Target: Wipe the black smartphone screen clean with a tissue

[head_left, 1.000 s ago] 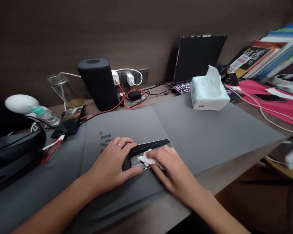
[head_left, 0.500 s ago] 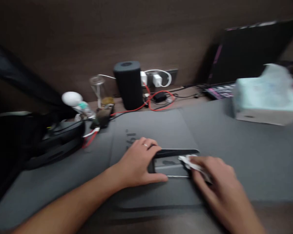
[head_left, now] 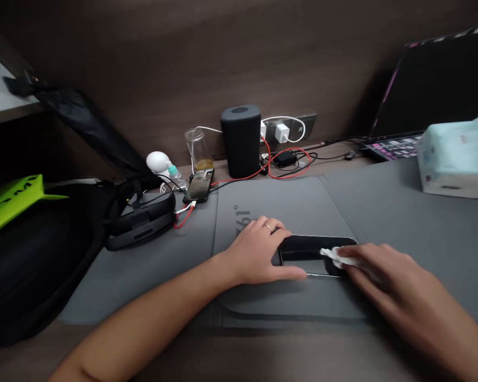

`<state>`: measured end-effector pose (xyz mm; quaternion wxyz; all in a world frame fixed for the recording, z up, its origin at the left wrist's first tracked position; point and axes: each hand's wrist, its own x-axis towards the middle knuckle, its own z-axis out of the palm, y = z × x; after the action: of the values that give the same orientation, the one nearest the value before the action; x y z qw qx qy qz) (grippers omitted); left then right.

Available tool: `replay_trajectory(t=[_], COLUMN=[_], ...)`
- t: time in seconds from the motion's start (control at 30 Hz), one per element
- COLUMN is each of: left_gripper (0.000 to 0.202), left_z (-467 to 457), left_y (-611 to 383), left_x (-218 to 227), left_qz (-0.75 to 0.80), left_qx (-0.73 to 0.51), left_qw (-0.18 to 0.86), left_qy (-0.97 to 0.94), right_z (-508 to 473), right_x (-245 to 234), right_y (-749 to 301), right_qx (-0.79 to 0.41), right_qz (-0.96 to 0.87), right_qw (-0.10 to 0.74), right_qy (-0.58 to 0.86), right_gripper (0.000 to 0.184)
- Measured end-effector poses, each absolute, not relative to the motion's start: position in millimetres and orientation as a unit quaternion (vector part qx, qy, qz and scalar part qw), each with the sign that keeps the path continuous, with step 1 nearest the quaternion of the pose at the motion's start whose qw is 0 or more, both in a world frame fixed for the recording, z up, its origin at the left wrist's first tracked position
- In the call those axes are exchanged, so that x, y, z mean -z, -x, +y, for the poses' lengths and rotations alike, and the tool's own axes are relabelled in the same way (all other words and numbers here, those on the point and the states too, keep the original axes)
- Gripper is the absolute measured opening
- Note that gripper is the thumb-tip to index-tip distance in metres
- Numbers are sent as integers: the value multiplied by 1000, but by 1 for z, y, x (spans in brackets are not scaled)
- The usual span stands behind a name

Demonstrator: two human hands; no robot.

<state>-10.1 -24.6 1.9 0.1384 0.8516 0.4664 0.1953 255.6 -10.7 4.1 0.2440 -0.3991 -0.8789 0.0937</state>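
A black smartphone point(head_left: 306, 255) lies flat, screen up, on the grey desk mat. My left hand point(head_left: 257, 252), with a ring on one finger, grips the phone's left end, thumb along the near edge and fingers at the far edge. In my right hand point(head_left: 398, 281) a crumpled white tissue point(head_left: 334, 257) is pinched. The tissue rests on the right part of the screen, which shows a pale reflection. My right fingers cover the phone's near right corner.
A grey mat point(head_left: 382, 212) spans the desk. Behind stand a black speaker point(head_left: 241, 143), a glass bottle point(head_left: 197, 148) and another phone point(head_left: 199, 184) on cables. Headphones point(head_left: 143, 223) and a black bag point(head_left: 43, 254) lie left; a tissue pack point(head_left: 458, 159) and laptop point(head_left: 442, 85) right.
The view has turned left, bringing the bag's green part and a shelf into sight. My left hand keeps its hold on the phone, and the tissue remains near the screen's right end.
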Motion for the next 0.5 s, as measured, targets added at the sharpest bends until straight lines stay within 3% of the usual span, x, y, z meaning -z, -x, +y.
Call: replay_trajectory(t=[0.3,0.5], left_gripper=[52,52], left_z=[-29,-32], left_y=[12,9], left_x=[6,0], left_qz=[463,466], left_qx=[-200,-191], left_qw=[140,144], left_qy=[-852,-852], right_z=[-46,-43], right_x=[-2,-10], right_y=[-256,-254], right_qx=[-77,-81], right_qz=[-833,-866], right_qw=[244,223], right_qy=[491,440], right_gripper=[20,21])
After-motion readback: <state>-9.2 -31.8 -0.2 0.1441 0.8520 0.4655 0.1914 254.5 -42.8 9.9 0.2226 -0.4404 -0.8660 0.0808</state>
